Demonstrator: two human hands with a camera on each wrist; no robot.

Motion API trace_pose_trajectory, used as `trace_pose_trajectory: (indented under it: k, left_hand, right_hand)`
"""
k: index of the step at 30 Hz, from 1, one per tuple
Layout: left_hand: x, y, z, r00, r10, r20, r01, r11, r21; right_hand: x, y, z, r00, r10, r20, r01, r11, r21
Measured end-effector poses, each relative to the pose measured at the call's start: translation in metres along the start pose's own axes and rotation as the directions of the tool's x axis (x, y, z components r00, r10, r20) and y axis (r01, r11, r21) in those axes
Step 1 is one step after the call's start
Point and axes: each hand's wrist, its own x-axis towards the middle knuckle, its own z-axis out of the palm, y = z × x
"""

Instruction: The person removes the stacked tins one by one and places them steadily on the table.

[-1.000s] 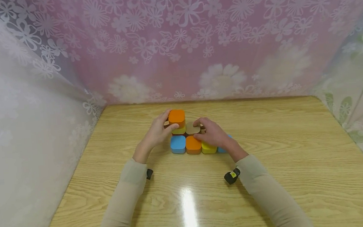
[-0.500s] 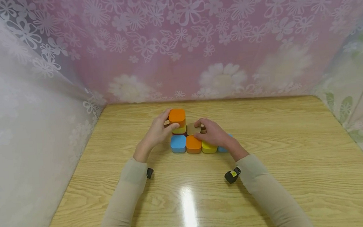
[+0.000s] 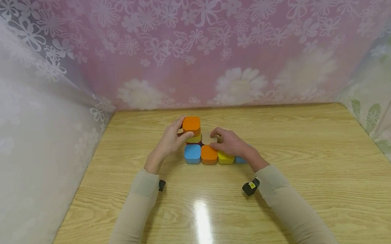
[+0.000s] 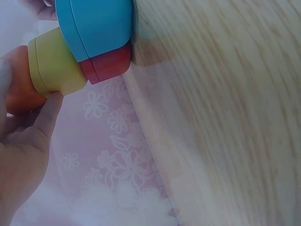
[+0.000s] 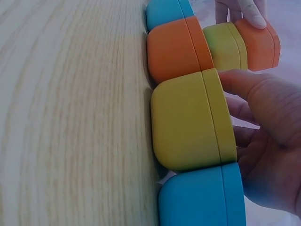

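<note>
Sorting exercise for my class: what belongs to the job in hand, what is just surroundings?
Likely job:
left grip, holding top orange block
stacked yellow block
stacked red block
right grip, at tan block
front blue blocks
front orange block
front yellow block

Surroundings:
wooden table
floral cloth
wrist cameras

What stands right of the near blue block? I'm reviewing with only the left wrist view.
Observer: In the head view, a front orange block sits just right of that near blue block.
Operator: And after that?
Observer: A front yellow block, plain in the right wrist view.
Operator: Any contact hidden from me?
Observer: Yes, the right hand holds a tan block behind the front orange block, as the head view shows.
</note>
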Motion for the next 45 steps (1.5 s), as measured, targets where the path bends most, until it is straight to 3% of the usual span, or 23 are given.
trace_pose_trajectory:
  k: [13,18,23,31,36,45]
  left_hand:
    - [0.002,0.002,-0.001,1.0,0.011,0.008,-0.011,1.0,-0.006]
    - [0.002,0.003,-0.001,1.0,0.003,0.005,-0.003,1.0,-0.015]
    - [0.001,0.004,-0.002,1.0,-0.002,0.008,0.002,1.0,-0.029]
    - [0.002,0.001,-0.002,0.999,0.045,0.006,-0.045,0.999,-0.02]
    - [0.001,-0.001,0.0,0.999,0.038,0.011,-0.038,0.999,-0.034]
    - [0.001,-0.002,-0.001,1.0,-0.002,0.009,0.003,0.998,-0.055]
  right_hand:
    - [-0.001,-0.004,-0.006,1.0,-0.007,-0.004,0.007,1.0,0.0]
    - [-0.001,-0.01,-0.01,0.994,-0.069,-0.081,0.072,0.997,0.032]
    - [0.0,-0.022,-0.013,0.974,-0.161,-0.159,0.171,0.984,0.054]
    - [0.006,-0.047,-0.01,0.939,-0.299,-0.172,0.293,0.954,-0.06]
    - [0.009,-0.052,-0.005,0.943,-0.29,-0.162,0.274,0.955,-0.11]
    - [0.013,-0.053,0.003,0.924,-0.303,-0.234,0.271,0.95,-0.158]
